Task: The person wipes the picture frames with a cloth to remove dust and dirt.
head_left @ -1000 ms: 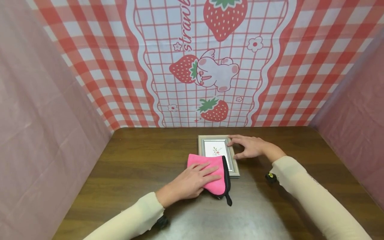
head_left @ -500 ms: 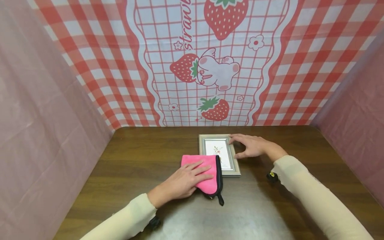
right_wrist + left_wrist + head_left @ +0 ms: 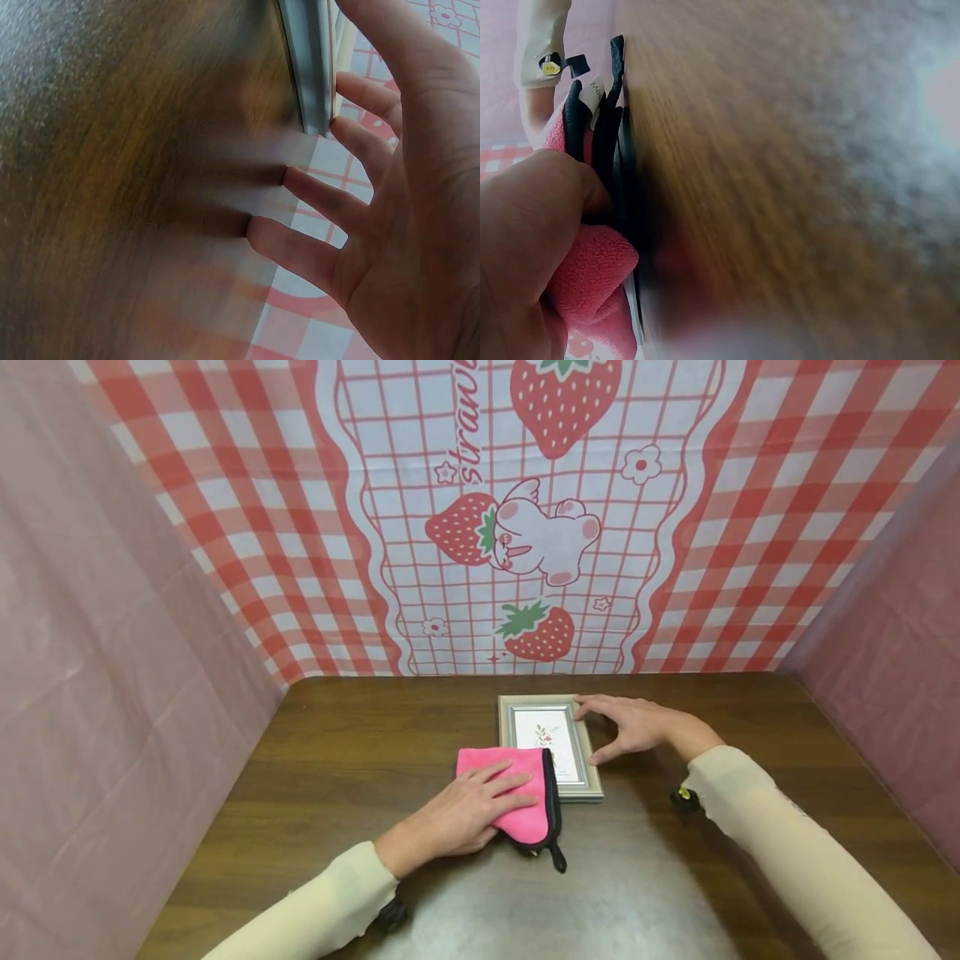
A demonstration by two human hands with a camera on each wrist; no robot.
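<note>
A folded pink cloth (image 3: 506,793) with black trim and a black loop lies over the lower left part of a picture frame (image 3: 592,783). The frame is pale with a silver inner border and a flower print. My left hand (image 3: 465,810) holds the cloth, fingers spread on top; in the left wrist view the thumb is tucked against its folded, bulging layers (image 3: 592,274). At the frame's upper right, my right hand (image 3: 637,727) steadies the edge between fingertips and thumb. Close up, two fingertips touch the frame's side (image 3: 311,67), while the other fingers reach down to the tabletop.
The brown wooden table (image 3: 360,752) meets a red-and-white checked strawberry cloth (image 3: 517,527) at its back edge. Plain pinkish drapes (image 3: 135,635) hang on both sides. A glare spot brightens the tabletop near the front.
The left hand and pink cloth slid left across the frame, then slightly back right, baring more of the print. The right hand stays at the frame's edge, its thumb slightly lower.
</note>
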